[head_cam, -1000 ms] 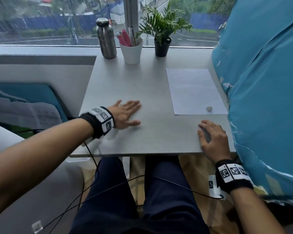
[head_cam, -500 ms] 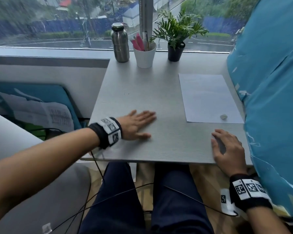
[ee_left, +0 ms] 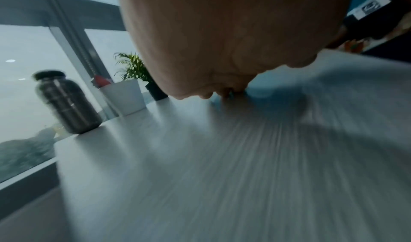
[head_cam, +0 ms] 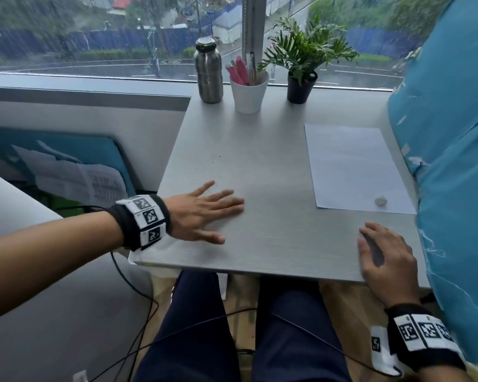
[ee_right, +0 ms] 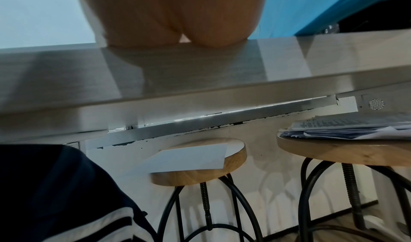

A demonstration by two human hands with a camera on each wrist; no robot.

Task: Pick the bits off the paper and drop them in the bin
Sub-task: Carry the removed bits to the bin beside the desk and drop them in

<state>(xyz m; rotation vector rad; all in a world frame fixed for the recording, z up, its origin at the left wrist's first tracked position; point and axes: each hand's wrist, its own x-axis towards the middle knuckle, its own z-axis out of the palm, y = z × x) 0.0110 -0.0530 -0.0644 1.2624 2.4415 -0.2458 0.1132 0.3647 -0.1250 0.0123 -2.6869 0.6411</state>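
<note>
A white sheet of paper (head_cam: 353,168) lies on the right side of the grey table (head_cam: 260,161). One small grey bit (head_cam: 380,201) sits near the sheet's front right corner. My left hand (head_cam: 204,213) lies flat on the table's left front part, fingers spread and straight. My right hand (head_cam: 384,252) rests palm down at the table's front right edge, just below the paper, holding nothing. In the left wrist view the palm (ee_left: 200,43) hovers close over the table top. In the right wrist view the palm's heel (ee_right: 177,26) sits on the table edge. No bin is in view.
A steel bottle (head_cam: 208,71), a white cup with pens (head_cam: 249,92) and a potted plant (head_cam: 301,64) stand at the far edge by the window. A blue sheet-covered mass (head_cam: 458,161) flanks the table's right side. Wooden stools (ee_right: 198,161) with papers stand under the table.
Only the head view has shifted, tilting so the table sits lower and more to the right in frame. Both hands stay in place on the table.
</note>
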